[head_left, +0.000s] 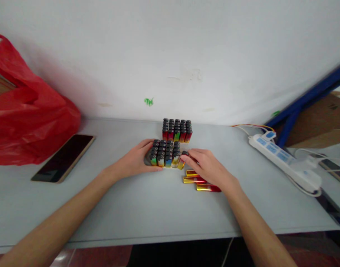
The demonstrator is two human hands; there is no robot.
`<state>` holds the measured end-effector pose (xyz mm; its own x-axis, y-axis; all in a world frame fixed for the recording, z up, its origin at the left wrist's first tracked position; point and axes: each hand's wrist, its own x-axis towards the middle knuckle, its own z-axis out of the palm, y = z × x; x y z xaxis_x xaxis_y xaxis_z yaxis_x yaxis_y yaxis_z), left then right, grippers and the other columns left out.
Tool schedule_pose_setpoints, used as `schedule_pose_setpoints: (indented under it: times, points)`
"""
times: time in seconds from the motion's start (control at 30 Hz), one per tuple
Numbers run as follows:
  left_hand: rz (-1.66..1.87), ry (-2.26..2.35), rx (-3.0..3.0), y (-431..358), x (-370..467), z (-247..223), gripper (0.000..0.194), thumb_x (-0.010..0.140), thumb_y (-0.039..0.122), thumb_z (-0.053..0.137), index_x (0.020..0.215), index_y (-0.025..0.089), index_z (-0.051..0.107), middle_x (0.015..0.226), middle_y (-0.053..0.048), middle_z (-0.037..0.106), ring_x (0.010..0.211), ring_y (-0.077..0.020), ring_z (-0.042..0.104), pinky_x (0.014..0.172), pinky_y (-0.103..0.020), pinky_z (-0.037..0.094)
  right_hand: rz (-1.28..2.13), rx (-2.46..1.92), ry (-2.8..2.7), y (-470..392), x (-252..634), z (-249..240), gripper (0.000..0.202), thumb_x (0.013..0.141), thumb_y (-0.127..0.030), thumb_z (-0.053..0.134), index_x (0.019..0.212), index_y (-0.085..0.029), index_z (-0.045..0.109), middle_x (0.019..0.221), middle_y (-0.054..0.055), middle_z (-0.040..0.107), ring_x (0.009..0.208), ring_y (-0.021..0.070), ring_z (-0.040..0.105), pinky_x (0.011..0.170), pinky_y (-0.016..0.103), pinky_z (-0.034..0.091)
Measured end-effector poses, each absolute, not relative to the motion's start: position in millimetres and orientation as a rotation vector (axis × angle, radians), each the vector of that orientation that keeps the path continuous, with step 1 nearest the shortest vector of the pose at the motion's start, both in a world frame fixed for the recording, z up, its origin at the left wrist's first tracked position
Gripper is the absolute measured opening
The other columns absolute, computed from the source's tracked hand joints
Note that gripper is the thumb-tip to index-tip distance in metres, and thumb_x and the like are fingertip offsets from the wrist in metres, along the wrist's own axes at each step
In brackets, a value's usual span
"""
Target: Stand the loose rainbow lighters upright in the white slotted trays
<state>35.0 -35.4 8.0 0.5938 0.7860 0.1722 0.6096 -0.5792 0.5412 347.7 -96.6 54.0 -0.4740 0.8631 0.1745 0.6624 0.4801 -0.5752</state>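
Note:
A near block of upright lighters [166, 152] with black tops stands in rows in the middle of the table, in what looks like a clear tray. My left hand [136, 157] is wrapped round the block's left side, thumb at the front. At the right front corner my right hand [205, 165] pinches a yellow lighter [182, 162], tilted slightly against the rows. Below that hand several red and gold lighters [193, 180] lie flat on the table. Just behind, a second block of upright lighters [177, 130] stands close to the wall.
On the left are a red plastic bag [28, 107] and a dark phone [64, 157]. To the right lie a white power strip [284, 161] with cables and another phone [335, 168]. A cardboard box [320, 120] sits behind a blue metal frame [306, 92]. The wall [170, 55] bounds the table's back.

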Motion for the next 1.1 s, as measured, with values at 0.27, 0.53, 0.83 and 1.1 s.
schedule_pose_setpoints:
  times: [0.27, 0.53, 0.83, 1.1]
  points:
    - [0.586, 1.094, 2.381, -34, 36, 8, 0.085, 0.081, 0.07, 0.089, 0.148, 0.023, 0.065, 0.158, -0.014, 0.065, 0.145, -0.0375, 0.065, 0.131, -0.053, 0.049, 0.629, -1.257, -2.266, -98, 342, 50, 0.05, 0.12, -0.058, 0.042, 0.086, -0.025, 0.06, 0.084, 0.005, 0.072, 0.074, 0.0216, 0.064, 0.074, 0.034, 0.048]
    - [0.575, 1.088, 2.403, -34, 36, 4, 0.085, 0.083, 0.07, 0.088, 0.148, 0.021, 0.063, 0.16, -0.015, 0.063, 0.147, -0.0364, 0.064, 0.133, -0.049, 0.048, 0.589, -1.344, -2.45, -96, 330, 41, 0.038, 0.119, -0.051, 0.051, 0.097, -0.023, 0.066, 0.097, 0.008, 0.077, 0.081, 0.0233, 0.068, 0.073, 0.033, 0.043]
    - [0.543, 1.111, 2.379, -34, 36, 9, 0.086, 0.084, 0.075, 0.083, 0.147, 0.02, 0.063, 0.158, -0.016, 0.063, 0.144, -0.039, 0.065, 0.133, -0.055, 0.048, 0.782, -1.435, -2.148, -87, 399, 62, 0.033, 0.11, -0.049, 0.065, 0.097, -0.022, 0.078, 0.084, 0.001, 0.076, 0.075, 0.0189, 0.065, 0.074, 0.031, 0.046]
    - [0.523, 1.133, 2.382, -32, 36, 7, 0.093, 0.083, 0.08, 0.079, 0.146, 0.014, 0.063, 0.159, -0.02, 0.062, 0.145, -0.0405, 0.065, 0.133, -0.058, 0.046, 1.137, -1.438, -2.284, -80, 432, 52, 0.031, 0.083, -0.038, 0.094, 0.106, -0.02, 0.084, 0.107, 0.007, 0.081, 0.098, 0.024, 0.071, 0.09, 0.035, 0.055]
